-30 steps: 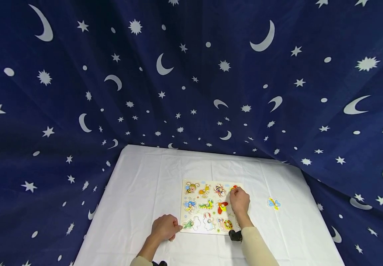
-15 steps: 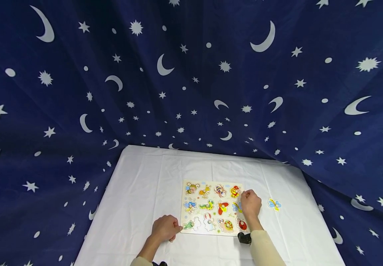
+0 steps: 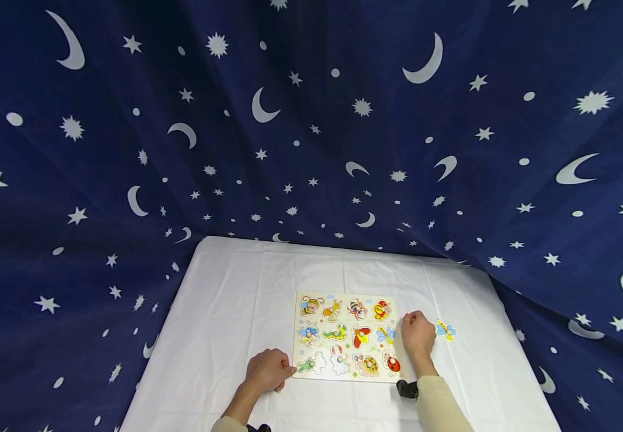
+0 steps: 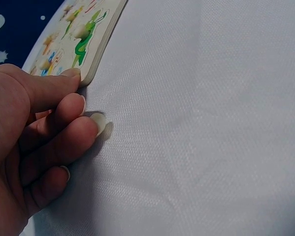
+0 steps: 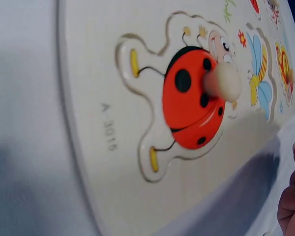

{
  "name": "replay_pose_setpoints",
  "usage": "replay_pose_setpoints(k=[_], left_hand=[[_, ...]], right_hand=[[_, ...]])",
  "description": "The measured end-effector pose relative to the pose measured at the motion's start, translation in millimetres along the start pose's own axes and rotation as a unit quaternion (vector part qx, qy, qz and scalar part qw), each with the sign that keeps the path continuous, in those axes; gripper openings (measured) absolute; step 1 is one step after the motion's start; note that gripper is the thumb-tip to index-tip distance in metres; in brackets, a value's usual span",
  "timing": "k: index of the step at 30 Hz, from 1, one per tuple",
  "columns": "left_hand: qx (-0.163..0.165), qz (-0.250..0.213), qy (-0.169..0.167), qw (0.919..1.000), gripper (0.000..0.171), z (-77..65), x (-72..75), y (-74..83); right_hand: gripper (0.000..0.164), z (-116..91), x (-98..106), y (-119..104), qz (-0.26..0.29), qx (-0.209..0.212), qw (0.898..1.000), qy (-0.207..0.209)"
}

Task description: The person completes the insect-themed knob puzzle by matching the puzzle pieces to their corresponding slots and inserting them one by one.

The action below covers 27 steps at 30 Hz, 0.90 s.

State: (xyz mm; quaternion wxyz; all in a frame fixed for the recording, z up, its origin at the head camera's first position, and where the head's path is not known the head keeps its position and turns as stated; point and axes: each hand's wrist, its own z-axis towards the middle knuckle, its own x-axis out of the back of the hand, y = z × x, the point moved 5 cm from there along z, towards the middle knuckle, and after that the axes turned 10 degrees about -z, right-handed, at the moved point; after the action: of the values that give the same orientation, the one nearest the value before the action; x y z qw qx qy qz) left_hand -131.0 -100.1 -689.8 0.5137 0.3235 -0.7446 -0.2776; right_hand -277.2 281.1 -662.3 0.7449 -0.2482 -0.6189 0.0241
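A peg puzzle board [image 3: 319, 380] with insect pictures lies flat on the white table. My left hand [image 3: 268, 369] holds its near left corner, the thumb [image 4: 69, 78] on top and the other fingers curled beside the edge. To the right of the board, my right hand [image 3: 418, 333] hovers or rests with loosely curled fingers and no piece visible in it. Just right of that hand lies a loose blue and yellow dragonfly piece [image 3: 445, 331]. A knobbed ladybug piece [image 5: 187, 98] sits in its recess; the dragonfly recess [image 5: 259, 73] shows its picture without a knob.
Several other knobbed insect pieces, among them a caterpillar [image 3: 335, 332], sit in the board. White cloth [image 3: 225, 300] covers the table. A dark blue curtain [image 3: 311, 108] with moons and stars hangs around its back and sides.
My right hand has moved off the board's upper right area, rightward and nearer to the loose dragonfly piece, uncovering the right column. My left hand has stayed at the corner.
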Motion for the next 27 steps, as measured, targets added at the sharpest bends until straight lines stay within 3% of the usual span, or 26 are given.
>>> replay_pose_setpoints(k=[11,27], left_hand=[[-0.005,-0.007,0.002,1.0000,0.033,-4.3,3.3,3.8],[-0.001,-0.013,-0.003,0.9999,0.034,-0.8,1.6,1.1]], right_hand=[[0.022,6.1,12.6,18.4,-0.014,-0.005,1.000,0.013],[0.023,10.6,27.8,50.1,-0.015,-0.053,0.998,0.013]])
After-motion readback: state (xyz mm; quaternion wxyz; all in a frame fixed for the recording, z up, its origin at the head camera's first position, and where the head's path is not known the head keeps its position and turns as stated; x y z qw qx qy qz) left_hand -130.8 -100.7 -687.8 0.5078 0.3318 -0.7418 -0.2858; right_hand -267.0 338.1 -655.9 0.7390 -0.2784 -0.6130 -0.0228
